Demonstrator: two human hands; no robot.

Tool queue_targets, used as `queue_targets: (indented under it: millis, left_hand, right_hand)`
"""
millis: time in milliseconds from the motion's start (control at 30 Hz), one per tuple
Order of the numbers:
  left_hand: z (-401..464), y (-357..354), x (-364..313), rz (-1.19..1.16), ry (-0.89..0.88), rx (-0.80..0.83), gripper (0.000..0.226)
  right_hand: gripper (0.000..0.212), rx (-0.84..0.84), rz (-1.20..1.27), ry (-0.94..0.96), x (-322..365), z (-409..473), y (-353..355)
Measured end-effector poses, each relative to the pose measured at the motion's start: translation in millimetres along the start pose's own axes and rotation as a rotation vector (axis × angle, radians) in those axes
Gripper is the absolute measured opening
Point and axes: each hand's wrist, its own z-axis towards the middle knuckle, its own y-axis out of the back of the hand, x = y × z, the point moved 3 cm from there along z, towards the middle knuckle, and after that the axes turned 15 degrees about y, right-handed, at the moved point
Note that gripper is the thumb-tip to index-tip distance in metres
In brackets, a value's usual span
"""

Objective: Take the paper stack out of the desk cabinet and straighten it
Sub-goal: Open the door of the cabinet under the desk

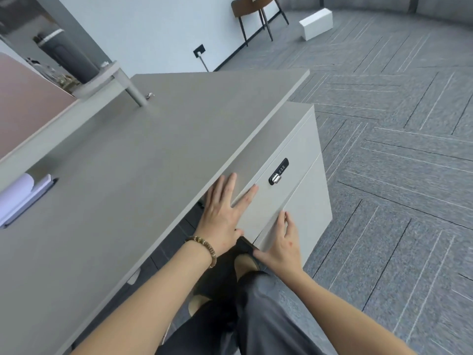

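A light grey desk cabinet (pixel 302 155) stands under the right end of the grey desk (pixel 143 162). Its front has a black combination lock (pixel 278 171) and a lower door panel (pixel 309 208). My left hand (pixel 225 208), with a beaded bracelet at the wrist, lies flat with fingers spread on the cabinet's top front corner. My right hand (pixel 284 244) rests on the front, its fingertips hooked at the seam beside the lower door. The door looks closed. No paper stack from inside the cabinet is visible.
A white notepad with a dark pen (pixel 23 196) lies at the desk's left edge. A pink divider panel (pixel 28 103) stands at the far left. My legs are below the desk edge. Grey patterned carpet spreads right; a chair (pixel 258 14) and white box (pixel 317 21) stand far back.
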Motion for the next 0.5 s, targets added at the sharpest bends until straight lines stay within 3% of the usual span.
queue_targets:
  millis: [233,500]
  left_hand:
    - [-7.5,14.0,-11.8,0.117,0.081,0.065,0.116]
    - [-15.5,28.7,-46.6,0.262,0.242,0.114,0.117]
  right_hand:
    - [0.128,0.105,0.056,0.111,-22.3,-28.3,53.4]
    - [0.104,0.230,0.092,0.108,-69.5,-67.6,140.0]
